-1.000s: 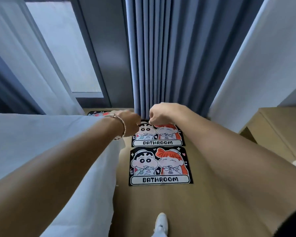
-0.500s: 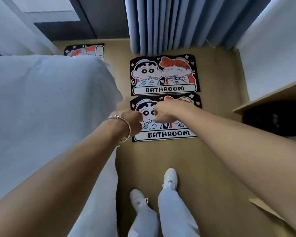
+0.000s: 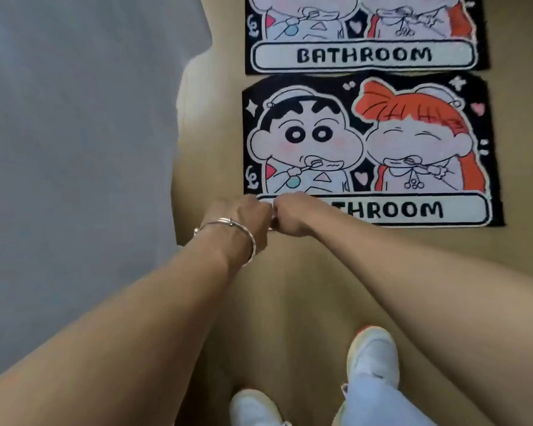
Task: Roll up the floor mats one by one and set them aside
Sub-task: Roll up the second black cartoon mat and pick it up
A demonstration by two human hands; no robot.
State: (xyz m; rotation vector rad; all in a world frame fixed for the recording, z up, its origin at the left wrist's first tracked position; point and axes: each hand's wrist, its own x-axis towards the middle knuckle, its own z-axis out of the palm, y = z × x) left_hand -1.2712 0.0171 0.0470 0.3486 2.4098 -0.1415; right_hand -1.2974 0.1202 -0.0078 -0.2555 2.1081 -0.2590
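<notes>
Two black cartoon floor mats marked BATHROOM lie flat on the wooden floor, one behind the other. The near mat (image 3: 413, 142) is fully spread, and the far mat (image 3: 363, 53) is cut off by the top edge of the frame. My left hand (image 3: 243, 219), with a silver bangle on its wrist, and my right hand (image 3: 293, 215) are both curled into fists, knuckle to knuckle. They sit over the near mat's front left corner and hide it. No part of the mat is lifted or visibly held.
A bed covered in a pale grey sheet (image 3: 74, 149) fills the left side, close to the mats' left edges. My feet in white shoes (image 3: 373, 355) stand on the bare wooden floor (image 3: 290, 287) just in front of the near mat.
The view has dropped and closed in on the mats. My two fists, held together throughout, have come down from above the mats to the near mat's front left corner.
</notes>
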